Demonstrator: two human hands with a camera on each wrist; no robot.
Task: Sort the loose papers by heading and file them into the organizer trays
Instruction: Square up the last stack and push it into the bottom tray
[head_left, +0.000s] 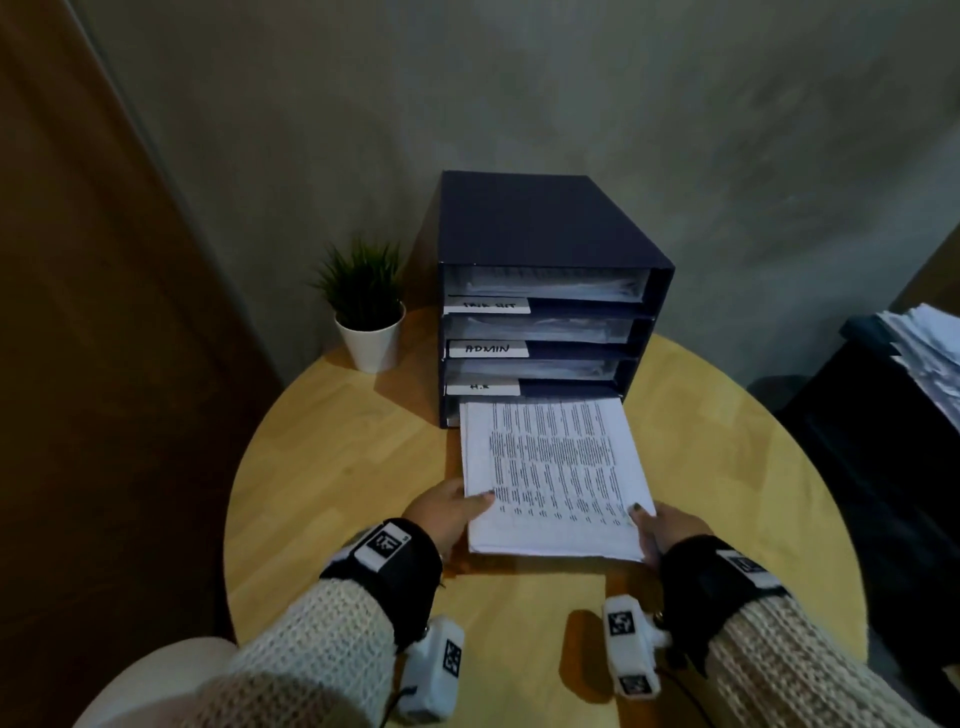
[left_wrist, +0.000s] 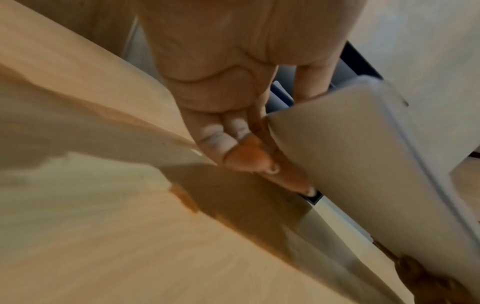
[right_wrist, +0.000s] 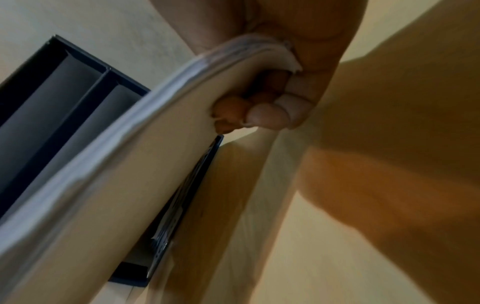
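Observation:
A thick stack of printed papers (head_left: 553, 467) sticks out of the lowest slot of the dark blue organizer (head_left: 540, 228), its far edge at the slot's mouth. My left hand (head_left: 452, 512) grips the stack's near left corner, thumb on top and fingers underneath. My right hand (head_left: 667, 527) grips the near right corner the same way. In the left wrist view the fingers (left_wrist: 233, 139) curl under the stack (left_wrist: 337, 144). The right wrist view shows my fingertips (right_wrist: 259, 113) pressed under the bent stack (right_wrist: 130, 164). The upper trays hold papers and carry white labels; one (head_left: 488, 348) reads ADMIN.
The organizer stands at the back of a round wooden table (head_left: 337, 467). A small potted plant (head_left: 366, 306) sits to its left. Another pile of papers (head_left: 930, 353) lies on dark furniture at the right. A grey wall is behind.

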